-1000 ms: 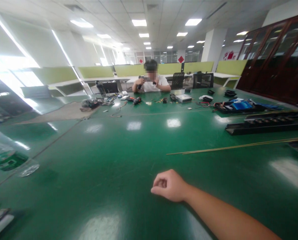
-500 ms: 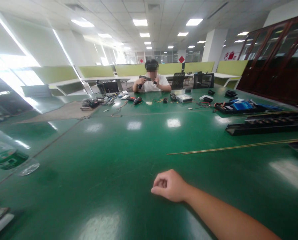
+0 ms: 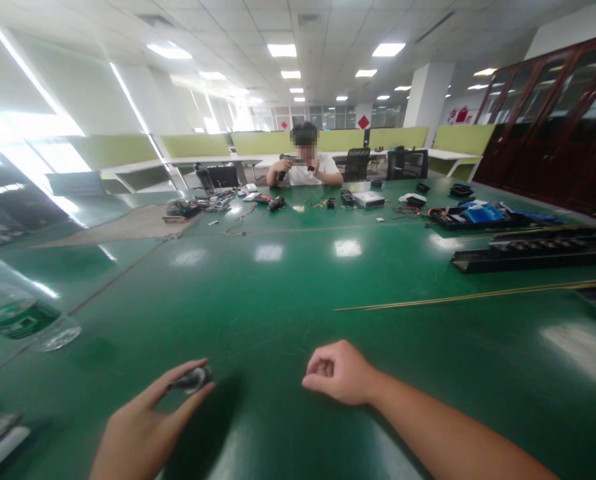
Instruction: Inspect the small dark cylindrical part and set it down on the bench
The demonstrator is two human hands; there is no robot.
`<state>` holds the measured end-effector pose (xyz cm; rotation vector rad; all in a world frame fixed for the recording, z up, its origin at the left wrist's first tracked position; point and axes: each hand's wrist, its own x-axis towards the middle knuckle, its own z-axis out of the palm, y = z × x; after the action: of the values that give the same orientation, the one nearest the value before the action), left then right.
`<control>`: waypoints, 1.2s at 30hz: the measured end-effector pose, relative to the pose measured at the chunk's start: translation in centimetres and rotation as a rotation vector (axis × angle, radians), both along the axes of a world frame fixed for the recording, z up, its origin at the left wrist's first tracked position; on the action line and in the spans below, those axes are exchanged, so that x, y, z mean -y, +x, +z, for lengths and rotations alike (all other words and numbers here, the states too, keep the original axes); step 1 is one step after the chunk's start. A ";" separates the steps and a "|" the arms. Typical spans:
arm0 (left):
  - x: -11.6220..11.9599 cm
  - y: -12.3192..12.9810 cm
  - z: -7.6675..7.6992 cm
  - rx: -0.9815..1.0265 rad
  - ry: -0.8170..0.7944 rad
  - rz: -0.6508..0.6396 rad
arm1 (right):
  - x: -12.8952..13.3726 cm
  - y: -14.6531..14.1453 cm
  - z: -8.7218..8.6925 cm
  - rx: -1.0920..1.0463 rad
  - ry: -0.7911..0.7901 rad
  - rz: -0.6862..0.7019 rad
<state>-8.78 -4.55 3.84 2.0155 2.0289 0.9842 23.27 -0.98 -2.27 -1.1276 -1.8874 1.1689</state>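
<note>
My left hand [image 3: 153, 410] is raised at the lower left, over the green tabletop [image 3: 288, 280]. Between its thumb and fingertips it grips a small round dark object [image 3: 197, 379] with a greyish ring-like face; its exact kind is too blurred to tell. My right hand [image 3: 341, 373] rests on the table to the right, its fingers loosely curled into a fist and nothing visible in it. Beyond that hand lie thin brass-coloured rods [image 3: 428, 302].
A clear plastic bottle with a green label [image 3: 21, 319] lies at the left. Black metal channels [image 3: 533, 257] and a tray with blue items [image 3: 483, 213] are at the right. Across the table sits a person [image 3: 305, 163] holding a dark tool, behind a drill [image 3: 275, 203] and scattered parts.
My left hand has come into view from the lower left, with the small round dark object in its fingers. My right hand has stayed in place.
</note>
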 end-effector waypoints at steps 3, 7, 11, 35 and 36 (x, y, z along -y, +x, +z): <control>-2.8 6.0 0.1 0.015 -0.012 -0.323 | 0.0 0.2 0.2 -0.063 -0.010 0.001; -4.9 13.2 -1.7 0.125 0.056 -0.594 | -0.1 0.2 0.3 -0.188 -0.027 -0.066; -5.8 14.6 -4.1 0.231 0.150 -0.657 | -0.3 0.0 0.0 -0.226 -0.018 -0.149; -5.4 13.9 -4.7 0.319 0.050 -0.653 | -0.3 0.1 0.1 -0.201 -0.077 -0.130; -5.4 14.0 -4.6 0.321 0.046 -0.669 | -0.3 0.1 0.1 -0.218 -0.085 -0.123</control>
<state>5.23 0.82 -0.77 2.1471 1.0618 1.0967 23.39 -0.67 -2.19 -1.0973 -1.5958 1.2580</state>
